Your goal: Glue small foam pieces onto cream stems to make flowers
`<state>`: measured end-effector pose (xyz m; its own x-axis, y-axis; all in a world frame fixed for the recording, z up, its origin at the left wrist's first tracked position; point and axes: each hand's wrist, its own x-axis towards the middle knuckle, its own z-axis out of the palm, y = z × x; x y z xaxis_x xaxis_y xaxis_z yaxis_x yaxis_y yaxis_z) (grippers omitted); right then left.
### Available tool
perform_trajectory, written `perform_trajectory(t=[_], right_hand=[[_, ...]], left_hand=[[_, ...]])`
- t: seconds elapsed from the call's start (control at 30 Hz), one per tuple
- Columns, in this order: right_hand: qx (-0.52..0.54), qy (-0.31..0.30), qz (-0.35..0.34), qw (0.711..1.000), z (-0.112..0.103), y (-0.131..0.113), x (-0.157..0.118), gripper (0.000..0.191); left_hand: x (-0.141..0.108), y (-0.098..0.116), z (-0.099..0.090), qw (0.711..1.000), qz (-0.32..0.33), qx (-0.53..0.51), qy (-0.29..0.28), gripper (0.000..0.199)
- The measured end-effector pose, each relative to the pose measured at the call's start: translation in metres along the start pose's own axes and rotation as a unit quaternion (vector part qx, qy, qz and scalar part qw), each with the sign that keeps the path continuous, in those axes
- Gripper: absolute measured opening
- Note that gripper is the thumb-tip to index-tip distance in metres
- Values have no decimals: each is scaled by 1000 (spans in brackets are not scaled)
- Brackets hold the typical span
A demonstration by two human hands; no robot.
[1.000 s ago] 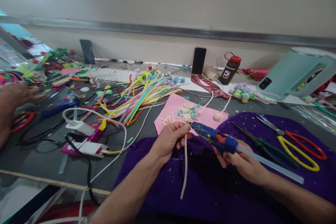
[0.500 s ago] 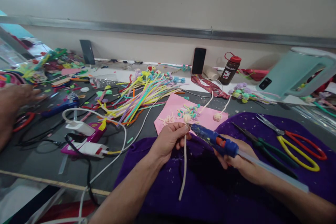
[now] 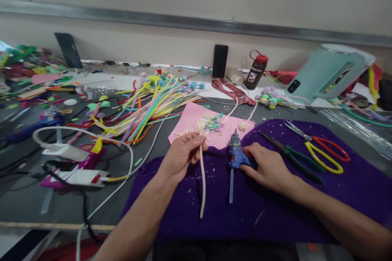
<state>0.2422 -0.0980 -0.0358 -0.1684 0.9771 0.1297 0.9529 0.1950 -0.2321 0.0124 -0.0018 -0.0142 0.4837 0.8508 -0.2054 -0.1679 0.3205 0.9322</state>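
Note:
My left hand point(image 3: 186, 153) pinches a cream pipe-cleaner stem point(image 3: 202, 187) just under its small knobbly head point(image 3: 200, 125); the stem hangs down over the purple cloth point(image 3: 196, 228). Low over the cloth, or resting on it, is a blue hot glue gun point(image 3: 235, 153), nozzle pointing away from me and a clear glue stick point(image 3: 231, 187) jutting out of its rear. My right hand point(image 3: 266, 167) has its thumb and fingers around the gun's handle. Beyond both hands lies a pink sheet point(image 3: 191, 111) with short pastel pieces point(image 3: 214, 122) and another cream-headed stem point(image 3: 243, 125).
Pliers point(image 3: 290, 155) and red-and-yellow scissors point(image 3: 321, 147) lie to the right. On the left sit a magenta power strip point(image 3: 88, 159) with cables, a second glue gun point(image 3: 36, 125) and a pipe-cleaner bundle point(image 3: 153, 110). At the back stand a phone point(image 3: 220, 61), a bottle point(image 3: 256, 71) and a mint kettle point(image 3: 324, 73).
My right hand has lowered the glue gun away from the cream head and turned it to point forward. My left hand still holds the stem. Another person's hand at the left has left the view.

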Motion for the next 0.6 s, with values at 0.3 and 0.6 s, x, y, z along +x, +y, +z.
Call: perform_trajectory(t=[0.3,0.6], right_hand=[[-18,-22,-22,999,0,-1,1,38],[154,59,-131,978,-46,-19,21,17]], left_hand=[[-2,1,4,1000,-14,3,-3,25],[-8,-1,9,998,-38,1,-41,24]])
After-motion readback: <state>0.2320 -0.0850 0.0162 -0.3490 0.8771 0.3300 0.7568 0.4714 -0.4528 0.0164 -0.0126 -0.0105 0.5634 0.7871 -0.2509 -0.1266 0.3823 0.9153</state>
